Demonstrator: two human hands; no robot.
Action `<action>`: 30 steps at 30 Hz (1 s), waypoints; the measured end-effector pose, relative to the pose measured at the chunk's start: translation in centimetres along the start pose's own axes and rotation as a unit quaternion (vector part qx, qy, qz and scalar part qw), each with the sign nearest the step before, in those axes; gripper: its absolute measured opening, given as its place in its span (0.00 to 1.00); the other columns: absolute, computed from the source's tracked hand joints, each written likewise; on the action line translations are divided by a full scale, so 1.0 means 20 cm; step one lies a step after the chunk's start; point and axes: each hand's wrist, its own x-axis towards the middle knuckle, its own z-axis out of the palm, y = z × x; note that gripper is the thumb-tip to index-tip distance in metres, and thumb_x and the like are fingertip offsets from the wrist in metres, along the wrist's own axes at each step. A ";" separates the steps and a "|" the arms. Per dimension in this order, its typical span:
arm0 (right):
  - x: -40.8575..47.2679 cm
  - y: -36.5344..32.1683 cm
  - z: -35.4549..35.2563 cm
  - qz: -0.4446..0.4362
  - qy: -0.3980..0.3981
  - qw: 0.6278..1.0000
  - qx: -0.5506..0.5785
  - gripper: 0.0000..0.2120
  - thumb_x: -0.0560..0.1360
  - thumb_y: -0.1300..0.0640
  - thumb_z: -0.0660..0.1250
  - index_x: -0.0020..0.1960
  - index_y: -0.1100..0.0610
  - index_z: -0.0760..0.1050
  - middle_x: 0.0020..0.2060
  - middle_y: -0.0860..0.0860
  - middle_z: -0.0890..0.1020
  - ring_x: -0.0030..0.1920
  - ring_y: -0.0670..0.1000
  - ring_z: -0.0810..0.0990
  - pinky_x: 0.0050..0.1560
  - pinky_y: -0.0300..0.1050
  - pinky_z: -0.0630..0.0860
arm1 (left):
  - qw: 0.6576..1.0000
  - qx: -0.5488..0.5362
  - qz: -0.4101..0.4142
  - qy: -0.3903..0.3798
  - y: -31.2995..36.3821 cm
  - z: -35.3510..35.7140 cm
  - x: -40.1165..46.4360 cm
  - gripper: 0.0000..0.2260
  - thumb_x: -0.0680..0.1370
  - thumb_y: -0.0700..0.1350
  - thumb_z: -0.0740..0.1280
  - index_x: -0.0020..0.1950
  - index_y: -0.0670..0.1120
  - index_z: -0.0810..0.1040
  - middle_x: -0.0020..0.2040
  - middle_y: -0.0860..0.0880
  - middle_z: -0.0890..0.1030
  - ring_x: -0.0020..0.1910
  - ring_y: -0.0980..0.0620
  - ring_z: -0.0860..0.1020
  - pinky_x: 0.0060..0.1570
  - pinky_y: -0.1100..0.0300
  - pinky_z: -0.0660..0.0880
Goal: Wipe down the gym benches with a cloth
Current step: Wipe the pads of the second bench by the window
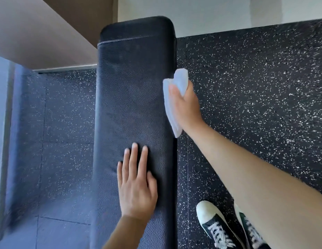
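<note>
Bench pad seen from above, one in view, running lengthwise away from the camera over speckled rubber flooring (255,87). At the far left, a pale wall panel (36,33) meets the floor along a metal strip. The counter (135,87) (here a padded gym bench in dark textured upholstery) bears one stitched seam near its far end.

Left hand (137,187): laid flat on the top of the pad near the camera, fingers straight and slightly spread, holding nothing; its grip is slack and open. The placement reads as a brace, steadying the body or the pad while the other arm works.

Right hand (185,106): at the right edge of the pad, beyond the left hand, its grip closed around one white cloth (172,97). The cloth is bunched above the fingers and trails down along the pad's side, touching the edge (whether it presses the vertical side face or only the upper corner cannot be told). Holding the cloth sideways suits a stroke along the edge rather than across the top.

Lower right: two shoes (216,225), white-toed with dark uppers, stand on the floor just beside the bench, which places the person at its right flank.

Count: one bench, one cloth, two hands, two shoes.
</note>
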 end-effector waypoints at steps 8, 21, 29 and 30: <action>-0.55 0.31 -0.01 -0.020 0.029 0.999 0.025 0.13 0.83 0.45 0.64 0.67 0.39 0.69 0.54 0.29 0.77 0.57 0.29 0.75 0.59 0.28 0.67 | 1.000 0.004 -0.009 0.022 -0.02 0.03 -0.04 0.33 0.77 0.48 0.57 0.84 0.53 0.62 0.85 0.50 0.59 0.85 0.46 0.56 0.81 0.43 0.55; -0.57 0.33 0.00 -0.051 0.048 0.998 -0.003 0.09 0.81 0.42 0.63 0.57 0.45 0.71 0.47 0.42 0.82 0.47 0.46 0.81 0.51 0.47 0.76 | 0.998 0.004 -0.002 0.063 -0.03 0.06 -0.05 0.32 0.78 0.48 0.58 0.84 0.54 0.62 0.85 0.52 0.59 0.85 0.48 0.56 0.82 0.46 0.54; -0.93 0.49 -0.05 -0.072 0.021 0.997 -0.027 0.07 0.83 0.44 0.64 0.58 0.37 0.66 0.49 0.34 0.79 0.50 0.37 0.77 0.53 0.35 0.71 | 0.997 -0.018 -0.005 0.074 -0.01 0.03 -0.07 0.30 0.78 0.47 0.58 0.83 0.53 0.65 0.85 0.51 0.61 0.84 0.46 0.57 0.81 0.43 0.56; -1.04 0.55 -0.06 -0.073 0.019 0.997 -0.031 0.07 0.83 0.44 0.63 0.59 0.40 0.67 0.51 0.35 0.79 0.51 0.40 0.78 0.53 0.36 0.71 | 0.997 -0.015 -0.007 0.078 0.00 0.02 -0.08 0.30 0.79 0.47 0.58 0.82 0.52 0.66 0.84 0.49 0.63 0.83 0.44 0.60 0.81 0.42 0.57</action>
